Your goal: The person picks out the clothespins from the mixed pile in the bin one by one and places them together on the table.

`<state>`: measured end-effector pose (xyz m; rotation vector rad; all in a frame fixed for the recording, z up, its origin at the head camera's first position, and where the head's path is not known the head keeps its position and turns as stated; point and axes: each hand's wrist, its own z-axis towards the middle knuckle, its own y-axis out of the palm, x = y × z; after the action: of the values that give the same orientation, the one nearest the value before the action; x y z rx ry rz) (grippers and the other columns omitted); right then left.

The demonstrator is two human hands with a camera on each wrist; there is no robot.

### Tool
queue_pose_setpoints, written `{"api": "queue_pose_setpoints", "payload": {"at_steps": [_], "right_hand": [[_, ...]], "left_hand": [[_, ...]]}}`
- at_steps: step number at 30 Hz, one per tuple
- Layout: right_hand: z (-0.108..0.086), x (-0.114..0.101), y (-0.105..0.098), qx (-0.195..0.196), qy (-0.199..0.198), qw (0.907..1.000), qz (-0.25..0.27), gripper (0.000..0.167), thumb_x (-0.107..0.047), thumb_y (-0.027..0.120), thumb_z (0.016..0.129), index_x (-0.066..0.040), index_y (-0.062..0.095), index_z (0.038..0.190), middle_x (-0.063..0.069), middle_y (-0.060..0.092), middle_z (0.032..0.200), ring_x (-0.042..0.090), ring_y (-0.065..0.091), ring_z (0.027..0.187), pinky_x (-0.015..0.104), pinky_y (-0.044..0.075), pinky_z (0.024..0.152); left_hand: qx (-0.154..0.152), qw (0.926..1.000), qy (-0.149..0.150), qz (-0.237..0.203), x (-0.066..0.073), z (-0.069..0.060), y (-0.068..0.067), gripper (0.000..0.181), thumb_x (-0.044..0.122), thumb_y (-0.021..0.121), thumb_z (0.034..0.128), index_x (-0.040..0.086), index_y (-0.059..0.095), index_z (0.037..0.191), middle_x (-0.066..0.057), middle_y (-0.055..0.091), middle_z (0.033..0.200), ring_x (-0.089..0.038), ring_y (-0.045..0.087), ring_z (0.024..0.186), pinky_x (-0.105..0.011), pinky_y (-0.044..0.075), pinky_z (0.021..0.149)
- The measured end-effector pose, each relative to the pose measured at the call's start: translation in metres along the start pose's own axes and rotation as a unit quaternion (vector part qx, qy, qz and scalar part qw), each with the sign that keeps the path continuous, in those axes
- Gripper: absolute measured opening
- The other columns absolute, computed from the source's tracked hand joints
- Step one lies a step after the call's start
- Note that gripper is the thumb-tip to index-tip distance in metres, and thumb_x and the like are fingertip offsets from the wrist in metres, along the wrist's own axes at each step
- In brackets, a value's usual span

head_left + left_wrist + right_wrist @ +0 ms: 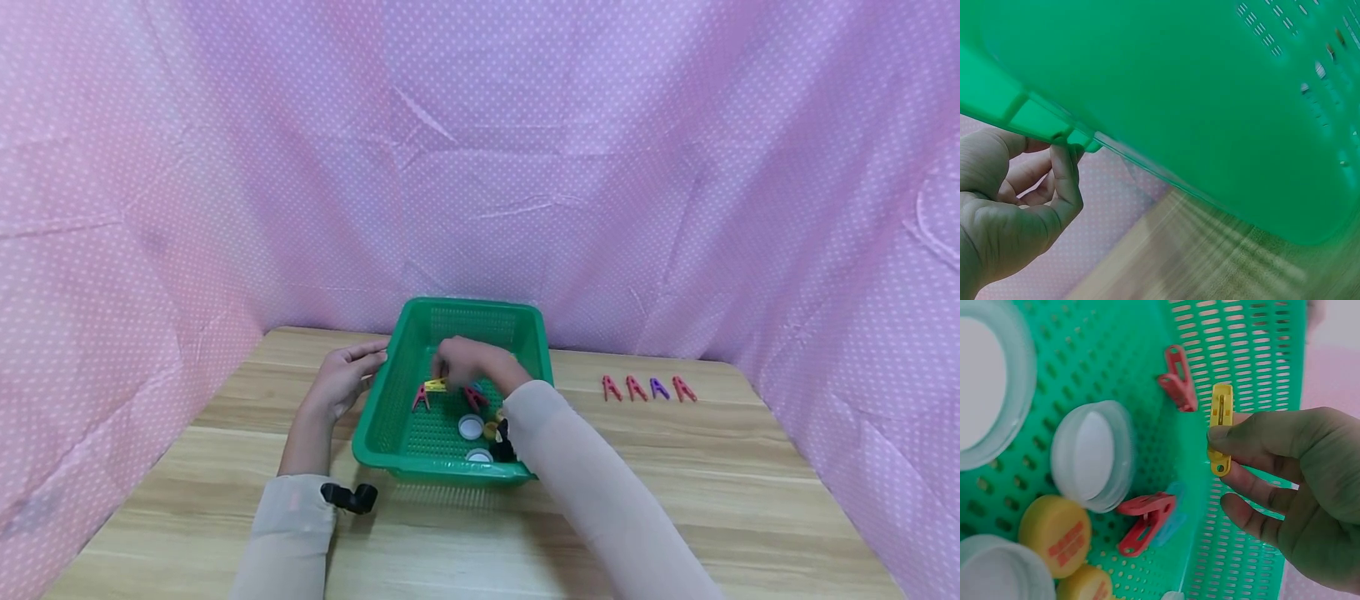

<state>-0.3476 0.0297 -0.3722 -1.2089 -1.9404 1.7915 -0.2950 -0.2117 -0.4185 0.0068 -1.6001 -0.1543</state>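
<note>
Yellow clip [1221, 403] pinched in my right hand [1307, 478], inside the basket [442, 468], mid-frame.
Four clips [633, 383] lined up on the tabletop [750, 500], right of frame; I'd judge roughly halfway, two red clips [1180, 395] left in the basket plus a blue thing [1174, 526], half hidden, can't identify. My left hand [347, 379] pinches the basket's side. Right hand blurs in head view; a white cap [985, 387] is cut off, upper left of right wrist view.

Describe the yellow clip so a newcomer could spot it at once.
Find the green basket on the table, then the right hand inside it. The yellow clip is pinched between that hand's thumb and fingers. It is the only yellow clip in view: the two red clips nearby differ in colour, and the yellowish caps are round.
</note>
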Motion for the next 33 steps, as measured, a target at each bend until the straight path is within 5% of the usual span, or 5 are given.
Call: {"api": "queue_pose_setpoints", "payload": {"at_steps": [16,20,33], "right_hand": [[-0.019,-0.01,-0.044,0.069,-0.024,0.9972,0.014,0.025,-0.008,0.074,0.094,-0.011,0.073,0.118,-0.001,0.07,0.108,0.014,0.064,0.1,0.033,0.056,0.088],[-0.026,-0.013,-0.055,0.082,-0.033,0.9959,0.017,0.025,-0.008,0.074,0.094,-0.01,0.073,0.119,0.0,0.071,0.106,0.015,0.065,0.099,0.039,0.053,0.098],[-0.055,-0.008,-0.081,0.113,-0.046,0.9925,0.007,0.025,-0.005,0.074,0.091,-0.005,0.074,0.116,0.005,0.074,0.106,0.019,0.067,0.099,0.034,0.056,0.09]], "left_hand": [[0.004,1.0,0.005,-0.003,0.0,0.001,0.0,0.043,0.011,0.063,0.1029,-0.01,0.055,0.139,0.006,0.073,0.102,-0.009,0.067,0.09,-0.026,0.056,0.083],[0.007,1.0,0.004,0.003,0.0,0.002,0.0,0.043,0.011,0.063,0.103,-0.01,0.055,0.14,0.006,0.072,0.101,-0.008,0.066,0.089,-0.026,0.057,0.083],[0.008,0.9999,-0.001,0.011,0.0,-0.001,-0.001,0.045,0.014,0.064,0.1031,-0.008,0.055,0.141,0.004,0.072,0.104,-0.01,0.065,0.092,-0.025,0.056,0.084]]}}
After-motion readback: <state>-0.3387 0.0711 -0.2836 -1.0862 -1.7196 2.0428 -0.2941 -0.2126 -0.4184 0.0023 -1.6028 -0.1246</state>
